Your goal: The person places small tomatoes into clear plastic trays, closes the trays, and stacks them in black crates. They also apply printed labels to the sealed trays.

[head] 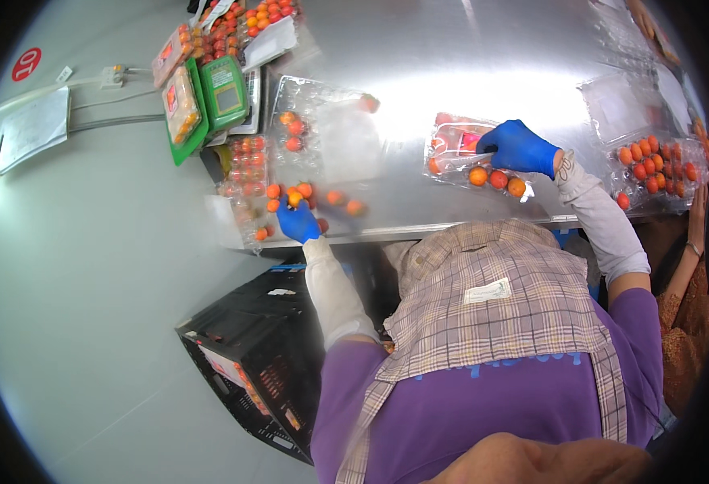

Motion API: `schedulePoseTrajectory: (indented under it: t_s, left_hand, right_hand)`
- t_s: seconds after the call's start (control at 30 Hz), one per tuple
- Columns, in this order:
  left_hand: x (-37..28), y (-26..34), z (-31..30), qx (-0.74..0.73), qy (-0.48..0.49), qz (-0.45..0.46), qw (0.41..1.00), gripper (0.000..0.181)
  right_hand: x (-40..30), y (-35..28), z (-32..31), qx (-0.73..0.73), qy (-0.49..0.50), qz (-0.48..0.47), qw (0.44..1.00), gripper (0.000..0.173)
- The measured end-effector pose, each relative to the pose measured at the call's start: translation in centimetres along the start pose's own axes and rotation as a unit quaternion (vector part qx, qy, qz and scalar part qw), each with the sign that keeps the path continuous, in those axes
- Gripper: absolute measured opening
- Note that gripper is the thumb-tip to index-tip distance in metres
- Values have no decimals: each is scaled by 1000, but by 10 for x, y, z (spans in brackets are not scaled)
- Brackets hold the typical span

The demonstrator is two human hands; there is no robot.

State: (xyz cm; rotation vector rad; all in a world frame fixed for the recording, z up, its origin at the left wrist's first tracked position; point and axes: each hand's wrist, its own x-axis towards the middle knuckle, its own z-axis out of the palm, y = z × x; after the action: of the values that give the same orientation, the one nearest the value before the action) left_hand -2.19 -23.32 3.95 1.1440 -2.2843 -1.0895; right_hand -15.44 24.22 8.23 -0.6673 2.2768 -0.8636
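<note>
My left hand [298, 224], in a blue glove, is at the table's near edge with its fingertips around an orange cherry tomato [294, 198]. Several loose tomatoes [304, 189] cluster about those fingers, and two blurred ones lie just right of them. My right hand [525, 148], also gloved in blue, pinches the edge of a clear plastic clamshell box [439, 136] with a pink-red label. Three tomatoes [498, 178] sit along the box's near side, below that hand. Between my hands, farther back, an open clamshell [312, 91] holds a few tomatoes and a whitish liner sheet [349, 140].
A green-framed weighing scale [224, 91] with packed boxes [182, 103] stands at the left. Another open clamshell of tomatoes [651, 163] lies at the right, near another person's arm [687, 260]. A black plastic crate [258, 357] stands below the steel table [403, 66].
</note>
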Motion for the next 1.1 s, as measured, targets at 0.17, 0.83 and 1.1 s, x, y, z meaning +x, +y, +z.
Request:
schedulePoseTrajectory:
  t_s: [0.17,0.83,1.1]
  left_hand:
    - [5,40,46,131,28,295,946,41]
    - [62,80,116,-716,-403,-142,552,52]
    - [-40,133,76,-781,-377,-247,433,57]
  right_hand:
    - [-7,-2,2,19,7,-1,1000,32]
    - [-18,-29,-20,49,-42,23,998,27]
    - [-6,-2,-1,22,6,-8,1000,27]
